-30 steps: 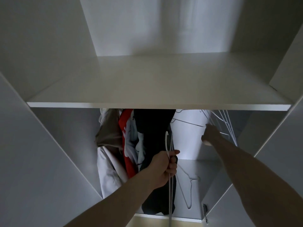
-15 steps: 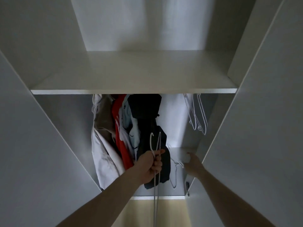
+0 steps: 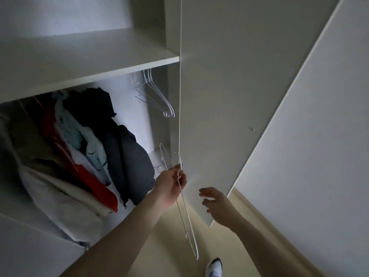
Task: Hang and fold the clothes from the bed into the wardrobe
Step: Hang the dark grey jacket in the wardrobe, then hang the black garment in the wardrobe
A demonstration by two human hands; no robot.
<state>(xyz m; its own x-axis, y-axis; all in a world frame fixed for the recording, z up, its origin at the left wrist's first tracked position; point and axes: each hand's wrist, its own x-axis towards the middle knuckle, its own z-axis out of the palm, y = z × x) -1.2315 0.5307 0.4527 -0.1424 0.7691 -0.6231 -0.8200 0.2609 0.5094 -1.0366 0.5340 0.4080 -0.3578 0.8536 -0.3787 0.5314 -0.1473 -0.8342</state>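
- A white shoe (image 3: pixel 214 267) stands on the pale yellow floor (image 3: pixel 225 246) at the bottom of the view.
- The right hand (image 3: pixel 218 206) hovers by the lower edge of the white wardrobe door (image 3: pixel 229 96), fingers (image 3: pixel 205 191) spread and relaxed, holding nothing.
- The left hand (image 3: pixel 171 184) grips a white wire hanger (image 3: pixel 184 212), fingers curled round its upper part; the hook points up, the frame hangs toward the floor, just in front of the door's edge.
- Behind the left hand, the open wardrobe (image 3: pixel 171 37) holds a tight row of hanging clothes (image 3: pixel 89 148): dark grey and black pieces nearest the hanger, then pale blue, white, red and beige ones toward the left.
- Farther up and to the right of the clothes, several bare white hangers (image 3: pixel 157 94) hang together under the shelf (image 3: pixel 89 62), beside the wardrobe's side wall.
- A pale wall (image 3: pixel 319 156) rises to the right of the door.
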